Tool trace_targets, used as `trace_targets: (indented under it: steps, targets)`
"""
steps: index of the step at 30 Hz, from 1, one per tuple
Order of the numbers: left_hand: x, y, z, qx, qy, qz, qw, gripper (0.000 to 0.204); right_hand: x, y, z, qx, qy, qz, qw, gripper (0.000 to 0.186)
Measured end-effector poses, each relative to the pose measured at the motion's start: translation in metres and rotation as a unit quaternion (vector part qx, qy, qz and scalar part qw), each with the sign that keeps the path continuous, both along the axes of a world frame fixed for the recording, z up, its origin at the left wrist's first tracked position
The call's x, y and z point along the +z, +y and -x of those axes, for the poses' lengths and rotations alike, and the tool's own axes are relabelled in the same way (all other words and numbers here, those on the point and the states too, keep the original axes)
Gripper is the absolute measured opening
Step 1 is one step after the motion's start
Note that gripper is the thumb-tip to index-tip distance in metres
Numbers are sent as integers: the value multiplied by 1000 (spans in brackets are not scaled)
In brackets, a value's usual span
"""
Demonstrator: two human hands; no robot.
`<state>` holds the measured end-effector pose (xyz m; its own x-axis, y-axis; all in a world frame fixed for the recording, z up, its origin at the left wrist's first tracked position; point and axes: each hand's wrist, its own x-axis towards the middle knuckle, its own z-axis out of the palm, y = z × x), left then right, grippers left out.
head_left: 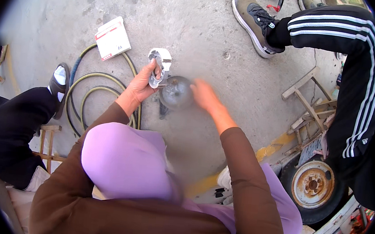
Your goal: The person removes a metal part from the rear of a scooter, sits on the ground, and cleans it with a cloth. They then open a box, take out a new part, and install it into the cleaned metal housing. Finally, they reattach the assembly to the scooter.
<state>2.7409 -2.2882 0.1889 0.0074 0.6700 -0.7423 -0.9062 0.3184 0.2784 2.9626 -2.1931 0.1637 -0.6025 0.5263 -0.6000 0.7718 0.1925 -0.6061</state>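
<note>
In my left hand (142, 84) is a silver-white metal part (168, 61), shaped like a thick open ring, with my fingers closed around its side and inside its opening. Just to the right and below it, a round, dull grey metal disc (175, 93) sits low over the concrete. My right hand (205, 95) is beside the disc's right edge, blurred by motion. Its fingers are too smeared to show whether they grip anything, and I cannot tell whether they touch the disc.
A coiled hose (93, 75) lies at left, under a white and red flat box (113, 38). A person's sandalled foot (58, 84) is at far left, another's shoe (256, 24) at upper right. At right are a wooden stool (302, 85) and a rusty wheel (310, 183).
</note>
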Motion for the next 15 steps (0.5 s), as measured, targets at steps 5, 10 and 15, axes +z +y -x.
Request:
trace_targets:
  steps: [5, 10, 15]
  targets:
    - [22, -4, 3, 40, -38, -30, 998, 27, -8, 6, 1, 76, -13, -11, 997, 32]
    - [40, -48, 0, 45, 66, -19, 997, 31, -12, 8, 10, 119, -21, 32, 992, 33]
    - [79, -128, -19, 115, 144, 14, 983, 33, -5, 19, 10, 179, -24, 36, 983, 34]
